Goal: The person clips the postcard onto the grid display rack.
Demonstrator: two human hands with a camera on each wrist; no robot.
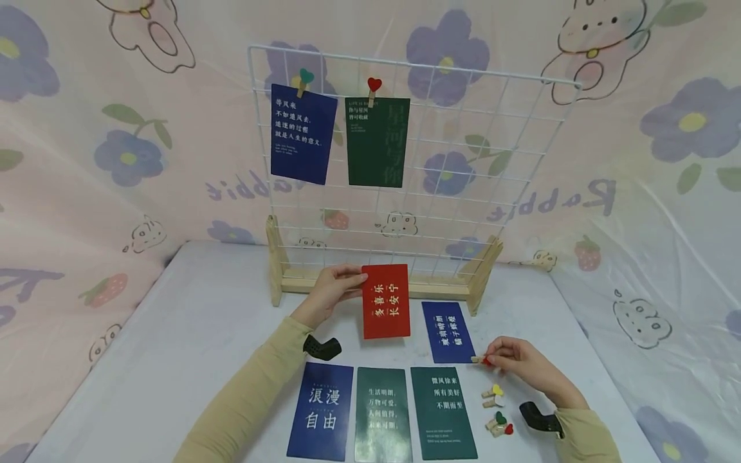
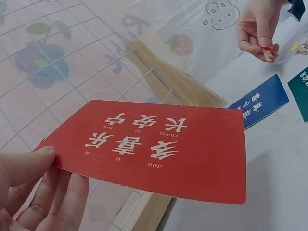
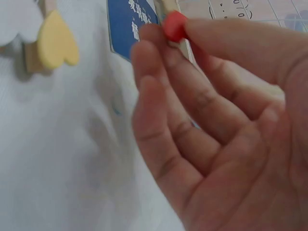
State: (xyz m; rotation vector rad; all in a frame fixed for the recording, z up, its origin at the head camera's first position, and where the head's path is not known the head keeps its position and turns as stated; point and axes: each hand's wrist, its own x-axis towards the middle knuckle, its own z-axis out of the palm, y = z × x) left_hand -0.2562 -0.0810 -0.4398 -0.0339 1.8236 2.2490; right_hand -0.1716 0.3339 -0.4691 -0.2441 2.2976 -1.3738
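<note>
A red card (image 1: 386,315) with white characters is pinched at one edge by my left hand (image 1: 331,292), thumb on its printed face; the left wrist view shows it tilted, close before the grid. My right hand (image 1: 523,363) pinches a small wooden clip with a red heart (image 1: 488,360) between thumb and fingers, beside a blue card (image 1: 449,332) lying on the table. On the white wire grid rack (image 1: 463,193), a blue card (image 1: 302,138) hangs from a green-heart clip (image 1: 305,78) and a green card (image 1: 377,148) from a red-heart clip (image 1: 374,87).
Along the near side lie a blue card (image 1: 321,411), a grey-green card (image 1: 383,418) and a dark green card (image 1: 444,415). Several heart clips (image 1: 496,424) lie to their right. The rack stands on wooden feet (image 1: 485,276) at the back of the white table (image 1: 191,302).
</note>
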